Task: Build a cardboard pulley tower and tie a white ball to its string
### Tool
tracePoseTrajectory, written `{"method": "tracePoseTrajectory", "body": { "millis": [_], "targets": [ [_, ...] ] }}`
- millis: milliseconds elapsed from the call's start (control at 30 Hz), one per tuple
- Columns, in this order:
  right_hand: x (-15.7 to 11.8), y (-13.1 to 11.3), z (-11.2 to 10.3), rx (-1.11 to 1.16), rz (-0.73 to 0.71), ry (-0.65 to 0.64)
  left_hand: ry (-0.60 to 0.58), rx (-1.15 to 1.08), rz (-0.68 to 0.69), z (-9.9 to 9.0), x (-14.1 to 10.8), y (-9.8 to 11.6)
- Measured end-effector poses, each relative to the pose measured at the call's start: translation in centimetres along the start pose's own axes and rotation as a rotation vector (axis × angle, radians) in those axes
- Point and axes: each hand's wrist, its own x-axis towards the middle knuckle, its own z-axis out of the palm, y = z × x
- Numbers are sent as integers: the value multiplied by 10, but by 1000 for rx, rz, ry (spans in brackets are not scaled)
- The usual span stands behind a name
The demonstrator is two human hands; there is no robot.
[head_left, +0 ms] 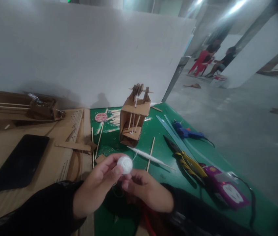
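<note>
A small ball of white string (124, 165) sits between the thumb and fingers of my left hand (99, 183). Just below and to its right, my right hand (148, 190) is closed in a pinch, and a faint loop of string hangs under its fingertips. One strand runs up from the ball towards a thin stick wound with white string (148, 155) on the table. Beyond the hands stands a cardboard frame (135, 109), upright, with sticks inside, cardboard discs on top and a white string down its middle.
Yellow-handled pliers (186, 160), a blue glue gun (188, 131) and a purple box with a cord (224, 186) lie right on the green table (163, 183). Left are a dark tablet-like slab (18, 164) and another cardboard build (26, 106). A white panel (92, 55) rises behind.
</note>
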Motion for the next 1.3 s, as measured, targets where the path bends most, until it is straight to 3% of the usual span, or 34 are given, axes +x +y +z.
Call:
{"method": "tracePoseTrajectory", "body": {
  "millis": [100, 167, 267, 433, 667, 733, 867, 967, 1133, 1300],
  "targets": [
    [0, -2, 2, 0, 37, -36, 31, -98, 30, -4, 1, -5],
    [0, -3, 5, 26, -29, 6, 30, -106, 44, -5, 1, -6],
    [-1, -4, 10, 5, -193, 187, 2, -21, 37, -2, -1, -1],
    [-1, -8, 10, -378, -364, 467, -4, 129, 65, 5, -5, 11],
    [-3, -11, 1, -496, -569, 419, 71, 170, 73, 8, -8, 16],
    [-4, -13, -1, -431, -519, 372, 93, 96, 72, 6, -7, 17],
    [-1, -12, -6, -42, -227, 164, 15, -119, 50, 3, -5, 18],
    [5, -7, -13, 178, -91, 68, -48, -104, 42, 0, -5, 17],
    [8, -8, -26, 245, 19, 130, -136, -25, -3, -7, -5, 10],
    [5, -21, -35, 179, 78, 228, -98, 141, -29, -5, -3, 10]
  ]
}}
